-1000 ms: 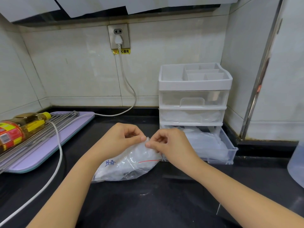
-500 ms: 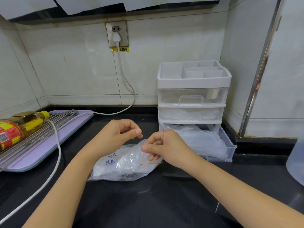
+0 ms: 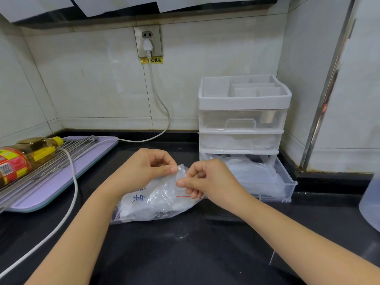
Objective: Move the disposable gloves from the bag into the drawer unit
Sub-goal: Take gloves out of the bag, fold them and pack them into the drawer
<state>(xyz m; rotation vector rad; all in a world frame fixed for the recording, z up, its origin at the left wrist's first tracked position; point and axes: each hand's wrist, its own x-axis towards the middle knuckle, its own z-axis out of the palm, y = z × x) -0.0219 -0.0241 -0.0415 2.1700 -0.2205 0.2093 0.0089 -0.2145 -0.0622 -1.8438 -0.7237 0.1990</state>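
Now the left hand (image 3: 148, 167) is back at the mouth of the zip bag (image 3: 164, 195); it and the right hand (image 3: 207, 182) both pinch the edge. The gloves (image 3: 139, 210) are still bagged on the table (image 3: 185, 254); the open bottom drawer (image 3: 287, 188) waits.

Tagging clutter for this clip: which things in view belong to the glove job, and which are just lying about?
Job: bag of gloves, pinched at its mouth by left hand and right hand; drawer unit, bottom drawer open.
Lying about: oil bottle, metal rack, purple board, white cable, wall socket.
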